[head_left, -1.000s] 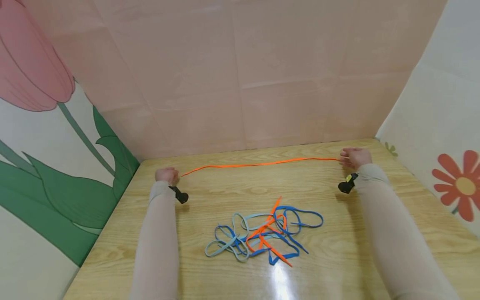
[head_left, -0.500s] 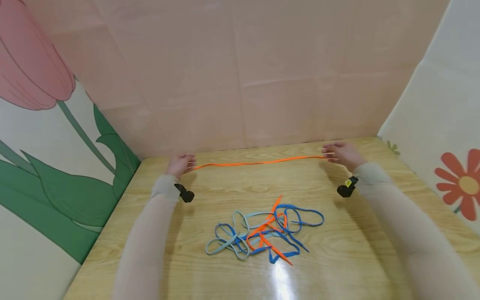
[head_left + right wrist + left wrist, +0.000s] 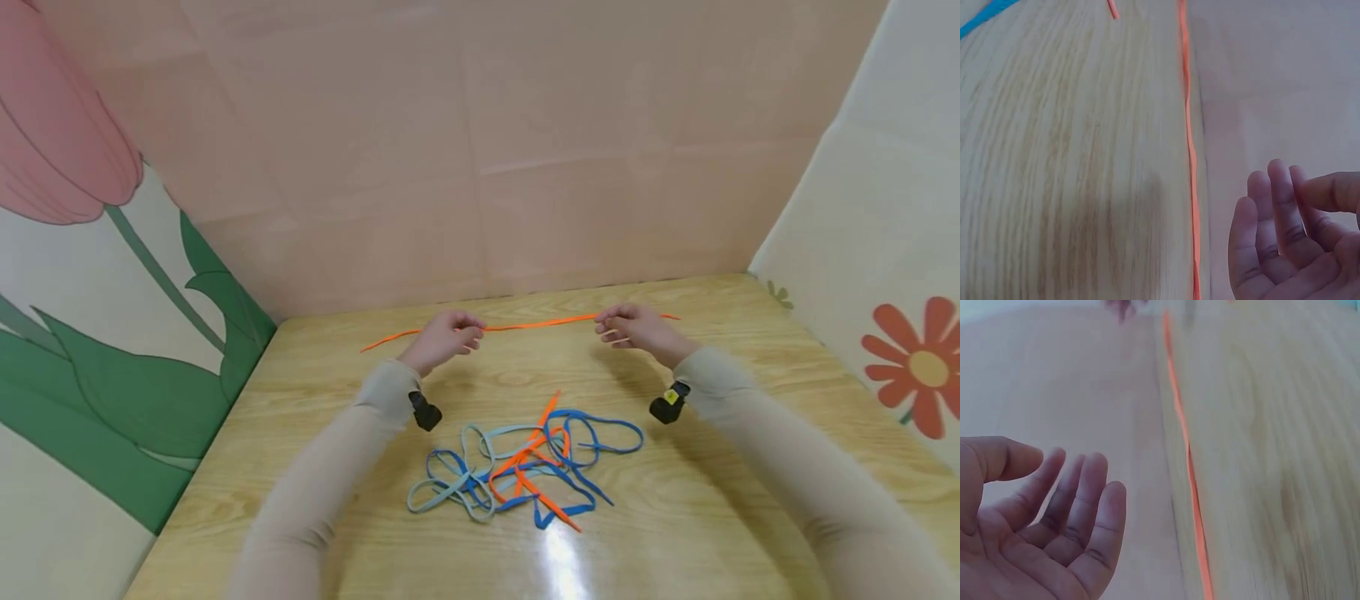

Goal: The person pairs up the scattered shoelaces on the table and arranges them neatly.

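An orange shoelace (image 3: 540,323) lies stretched from left to right along the far part of the wooden table. My left hand (image 3: 448,337) hovers above its left half, fingers relaxed and holding nothing; in the left wrist view the palm and fingers (image 3: 1102,519) are apart from the lace. Over the lace's right half is my right hand (image 3: 633,327), also holding nothing, its fingers (image 3: 1244,244) loosely bent in the right wrist view. Both lace ends show beyond the hands. Closer to me lies a tangled heap of light blue (image 3: 480,442), dark blue (image 3: 622,450) and orange laces (image 3: 551,500).
The wooden table (image 3: 315,500) meets a pink backdrop (image 3: 480,167) just behind the stretched lace. A tulip-printed panel (image 3: 112,333) borders the left side, and a flower-printed white panel (image 3: 847,250) the right.
Both hands have left the ends of the stretched orange lace and moved inward above it, the left one rightward, the right one leftward. The heap of laces lies as before.
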`<state>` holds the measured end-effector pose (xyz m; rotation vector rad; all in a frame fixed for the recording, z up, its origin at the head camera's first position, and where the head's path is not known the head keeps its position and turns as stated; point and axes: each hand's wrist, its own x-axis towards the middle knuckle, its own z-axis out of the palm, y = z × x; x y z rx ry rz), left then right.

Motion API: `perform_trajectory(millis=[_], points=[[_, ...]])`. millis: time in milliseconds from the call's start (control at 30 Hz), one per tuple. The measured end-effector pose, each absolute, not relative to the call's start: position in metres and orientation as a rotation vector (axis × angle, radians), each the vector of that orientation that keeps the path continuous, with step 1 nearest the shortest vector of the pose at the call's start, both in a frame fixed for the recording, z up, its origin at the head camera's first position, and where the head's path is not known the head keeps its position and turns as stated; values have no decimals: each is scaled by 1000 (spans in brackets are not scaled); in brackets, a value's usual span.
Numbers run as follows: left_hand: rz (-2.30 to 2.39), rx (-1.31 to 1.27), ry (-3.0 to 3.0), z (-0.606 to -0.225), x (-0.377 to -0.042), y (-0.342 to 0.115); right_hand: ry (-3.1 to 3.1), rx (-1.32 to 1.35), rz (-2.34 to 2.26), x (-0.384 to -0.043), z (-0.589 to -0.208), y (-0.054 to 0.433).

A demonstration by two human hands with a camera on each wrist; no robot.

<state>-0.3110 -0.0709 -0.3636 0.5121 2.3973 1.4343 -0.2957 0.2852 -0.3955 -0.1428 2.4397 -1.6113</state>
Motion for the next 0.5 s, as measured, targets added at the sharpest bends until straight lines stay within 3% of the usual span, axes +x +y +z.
perform_trajectory(millis=[300, 500], points=[[651, 1023, 2510, -381, -290, -16, 2503, -214, -1524, -294, -400, 275], [240, 1135, 2501, -405, -290, 20, 2501, -206, -1508, -296, -401, 271]])
